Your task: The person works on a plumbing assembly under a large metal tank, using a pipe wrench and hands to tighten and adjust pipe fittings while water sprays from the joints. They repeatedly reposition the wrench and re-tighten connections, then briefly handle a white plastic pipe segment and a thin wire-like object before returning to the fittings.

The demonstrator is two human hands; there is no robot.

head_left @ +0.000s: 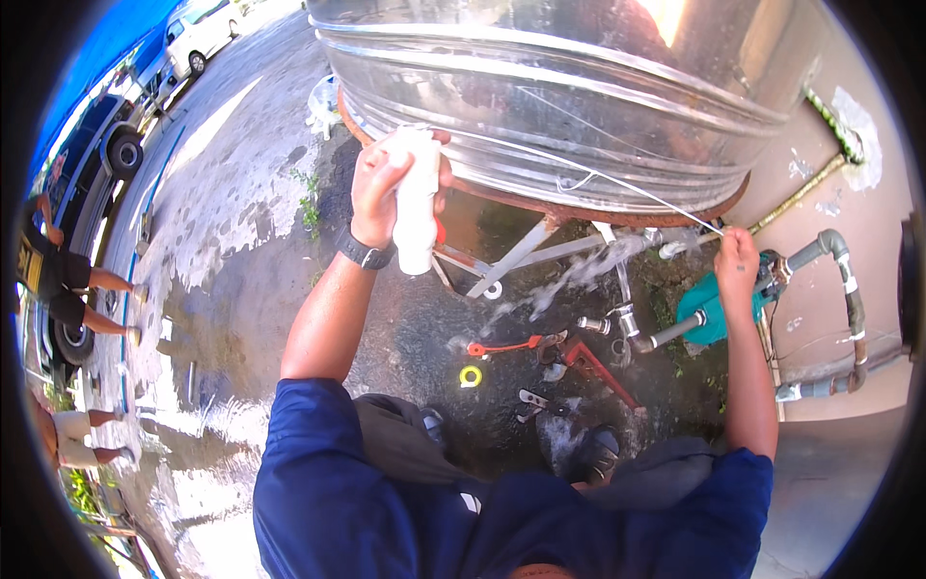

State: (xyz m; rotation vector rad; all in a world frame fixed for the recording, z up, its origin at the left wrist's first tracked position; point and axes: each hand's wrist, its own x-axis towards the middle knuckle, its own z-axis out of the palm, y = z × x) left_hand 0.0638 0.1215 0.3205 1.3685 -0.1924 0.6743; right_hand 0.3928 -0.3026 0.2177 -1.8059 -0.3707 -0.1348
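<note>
My left hand (373, 183), with a dark watch on its wrist, is closed round a white tube-shaped roll (417, 207) in front of the metal tank (540, 77). A thin white cord (608, 178) stretches from beside the roll across the tank's lower side to my right hand (739, 259). Those fingers are pinched on the cord's end, above a teal water pump (709, 307). Below the tank, water (569, 285) sprays sideways from near a pipe fitting (605, 232). Whether the cord is wound on the roll is hard to tell.
On the wet ground lie a red pipe wrench (506, 346), a second red wrench (603, 372), pliers (540, 402) and a yellow ring-shaped roll (470, 376). Metal legs (516, 256) hold up the tank. Grey pipes (854, 299) run along the right wall. Two people stand far left near parked vehicles.
</note>
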